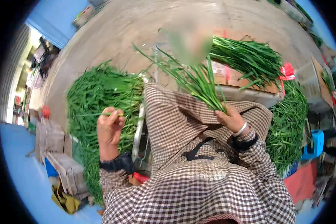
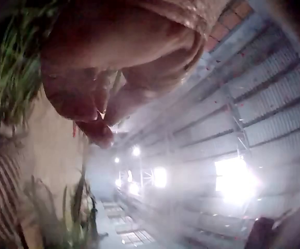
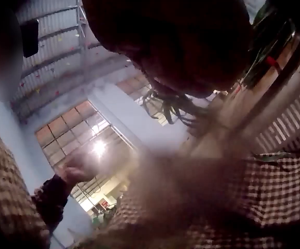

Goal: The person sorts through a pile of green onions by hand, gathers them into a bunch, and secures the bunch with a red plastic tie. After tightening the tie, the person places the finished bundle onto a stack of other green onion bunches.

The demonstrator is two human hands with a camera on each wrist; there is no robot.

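In the head view my right hand (image 1: 232, 118) grips the lower ends of a bunch of chives (image 1: 203, 87) over the lap, its long leaves fanning away up and left. My left hand (image 1: 110, 127) is raised above a big heap of chives (image 1: 97, 87), thumb and fingertips pinching a thin chive leaf (image 1: 90, 114) that sticks out leftward. From the left wrist, the bent fingers of that hand (image 2: 124, 46) meet at their tips. In the right wrist view the right hand (image 3: 181, 46) is dark, with pale stalk ends (image 3: 170, 106) hanging below it.
A neat pile of chives (image 1: 246, 59) lies on a box-topped crate (image 1: 246, 93) ahead. Another heap (image 1: 287, 127) is by the right knee, near a blue stool (image 1: 314, 145). A white crate edge (image 1: 139, 128) runs beside the left leg; a checked apron (image 1: 168, 127) covers the lap.
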